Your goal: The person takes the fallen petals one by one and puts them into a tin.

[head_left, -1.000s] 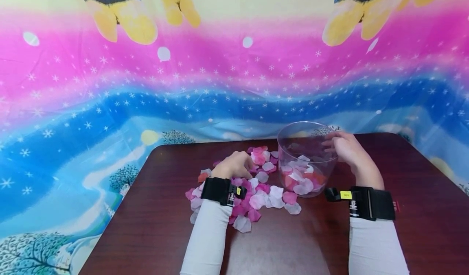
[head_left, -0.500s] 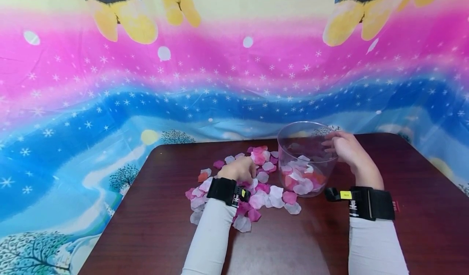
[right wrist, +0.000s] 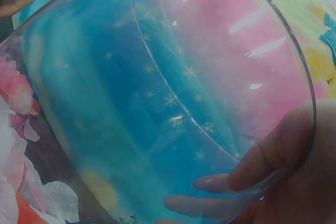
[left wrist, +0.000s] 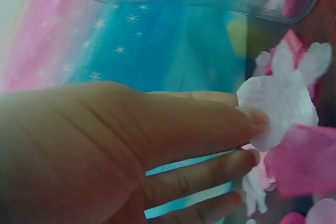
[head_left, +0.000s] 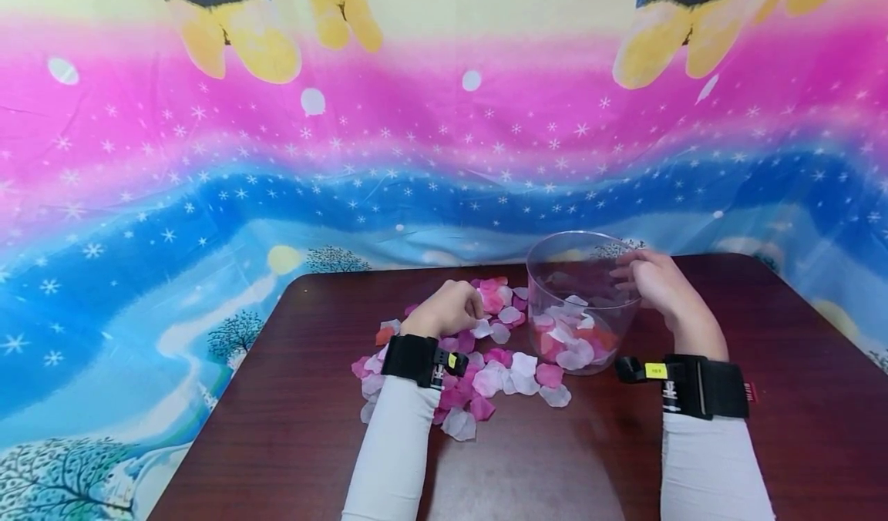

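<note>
Left hand (head_left: 447, 310) over the petal pile (head_left: 479, 367) on the dark bench (head_left: 291, 398), fingers pinching a white petal (left wrist: 283, 100), right hand (head_left: 655, 284) gripping the rim of a clear cup (head_left: 579, 274) partly filled with petals, standing just right of the pile

Dark reddish-brown wood-grain counter (head_left: 555, 459), rounded corners, glossy. Behind and around it hangs a printed plastic backdrop (head_left: 444, 159): pale yellow band on top, magenta-pink in the middle, blue below, white stars and snowflakes scattered throughout. Yellow cartoon legs with striped clothing (head_left: 229, 20) show along the top edge, another set at upper right (head_left: 694, 20). Lower left of the backdrop has white snowy trees (head_left: 69, 475) and a pale yellow disc (head_left: 284, 260).
</note>
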The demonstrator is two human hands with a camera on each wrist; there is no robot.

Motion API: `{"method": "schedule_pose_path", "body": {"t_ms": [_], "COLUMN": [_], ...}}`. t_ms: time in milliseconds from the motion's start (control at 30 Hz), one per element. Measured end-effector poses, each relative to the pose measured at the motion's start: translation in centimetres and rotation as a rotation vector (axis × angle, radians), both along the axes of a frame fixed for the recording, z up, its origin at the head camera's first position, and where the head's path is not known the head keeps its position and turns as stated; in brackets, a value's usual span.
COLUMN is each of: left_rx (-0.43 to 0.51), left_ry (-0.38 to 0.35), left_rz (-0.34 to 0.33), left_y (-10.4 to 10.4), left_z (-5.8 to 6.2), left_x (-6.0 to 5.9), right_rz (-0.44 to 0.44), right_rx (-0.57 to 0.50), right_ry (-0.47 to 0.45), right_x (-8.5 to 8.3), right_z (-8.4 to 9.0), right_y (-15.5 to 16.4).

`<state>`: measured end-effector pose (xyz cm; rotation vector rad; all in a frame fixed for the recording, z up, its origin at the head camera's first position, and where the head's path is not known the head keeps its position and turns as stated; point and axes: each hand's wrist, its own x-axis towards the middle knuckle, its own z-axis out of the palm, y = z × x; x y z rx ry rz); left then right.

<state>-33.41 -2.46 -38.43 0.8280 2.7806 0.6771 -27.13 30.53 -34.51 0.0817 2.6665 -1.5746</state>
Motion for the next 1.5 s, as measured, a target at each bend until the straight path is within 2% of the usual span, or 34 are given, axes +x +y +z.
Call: {"method": "schedule_pose_path", "body": {"t_ms": [200,400,533,800,1033,1233,1500], "left_rx": [0.066,0.162,0.198,0.234,0.286,0.354,0.468], "left_ry": [0.052,0.159,0.196,0.246,0.37,0.483,0.548], "left_rz": [-0.004,-0.037,-0.04,-0.032,-0.071,-0.092,-0.154], "left_y": [-0.6,-0.7,-0.7,-0.7,-0.6,-0.1,1.7], "left_z": [1.4,3.2,4.1,4.5,4.9,5.7,6.1], "left_x": [0.5,1.1,1.5,1.9,2.1,2.8,3.8], "right_rz": [0.005,0.003,0.003,0.002,0.002,0.005,0.013], "right_rx": [0.005,0.012,0.008,0.009,0.006,0.003,0.001], "right_ry": [-0.005,0.007,0.004,0.008,0.001,-0.003,-0.009], "right_x": [0.0,0.1,0.0,0.1,0.1,0.0,0.0], "right_z": [-0.1,-0.2,0.0,-0.1,-0.1,0.1,0.0], "right_y": [0.0,0.1,0.0,0.0,0.0,-0.1,0.1]}}
